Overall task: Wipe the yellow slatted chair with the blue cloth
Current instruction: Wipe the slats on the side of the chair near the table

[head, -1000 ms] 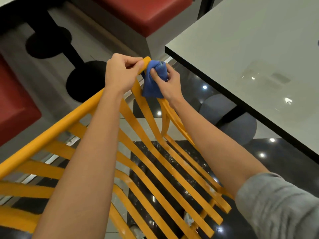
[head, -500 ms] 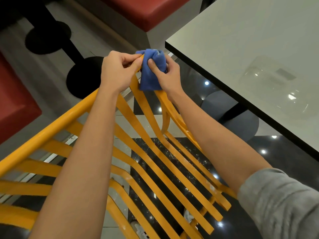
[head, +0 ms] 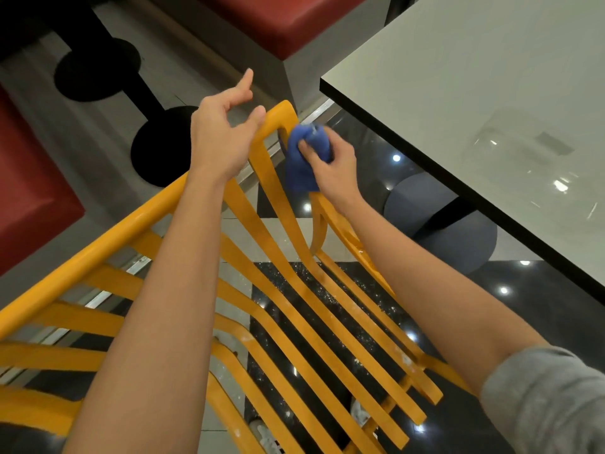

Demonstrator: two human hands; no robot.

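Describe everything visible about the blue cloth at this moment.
The blue cloth is a small, soft-looking fabric rag, bunched into a crumpled wad. The right hand grips it, thumb pressed on its front, fingers curled round it. It is held against the side rail of the yellow slatted chair, just below the top corner, with its lower end hanging down. The left hand does not touch it.

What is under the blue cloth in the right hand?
The bunched blue cloth, gripped by the right hand, lies against the side rail of the yellow slatted chair, just below its top corner. The covered stretch of rail cannot be seen.
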